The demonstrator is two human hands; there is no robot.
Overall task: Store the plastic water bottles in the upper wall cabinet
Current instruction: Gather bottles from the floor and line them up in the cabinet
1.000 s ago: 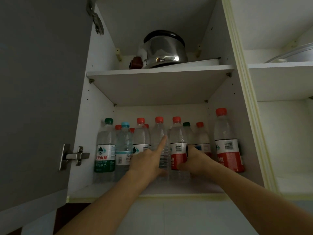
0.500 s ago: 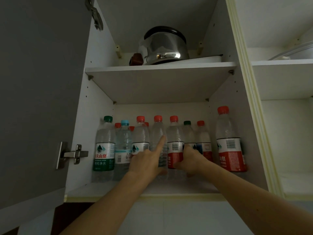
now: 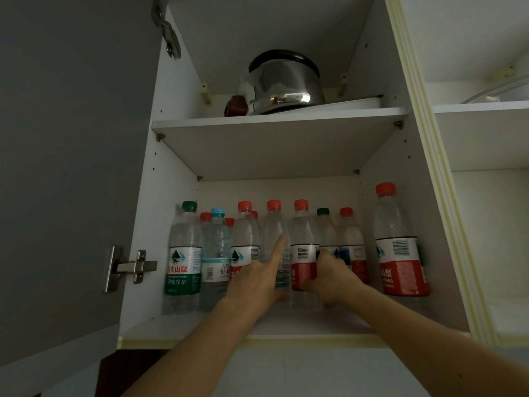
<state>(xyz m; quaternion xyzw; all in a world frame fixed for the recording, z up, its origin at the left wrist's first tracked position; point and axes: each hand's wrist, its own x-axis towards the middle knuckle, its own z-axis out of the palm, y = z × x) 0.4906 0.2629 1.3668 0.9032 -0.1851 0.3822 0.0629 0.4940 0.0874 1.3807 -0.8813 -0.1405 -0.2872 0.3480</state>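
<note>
Several plastic water bottles stand upright on the lower shelf (image 3: 200,325) of the open wall cabinet. My left hand (image 3: 257,282) holds a clear unlabelled bottle with a red cap (image 3: 273,224) near its base, index finger straight up along it. Beside it, my right hand (image 3: 335,279) grips a red-labelled bottle (image 3: 302,233) low down, thumb in front and fingers behind. The two bottles stand touching in the front row. A green-labelled bottle (image 3: 183,253) is at the far left, and a red-labelled one (image 3: 400,245) stands alone at the right wall.
A steel pot with a black lid (image 3: 283,84) sits on the upper shelf (image 3: 280,121). The grey door (image 3: 71,167) hangs open at the left on its hinge (image 3: 131,267). More bottles fill the back row. A second open compartment (image 3: 486,224) lies to the right.
Almost nothing differs. Both hands stay on the same two bottles, and only the view has shifted slightly.
</note>
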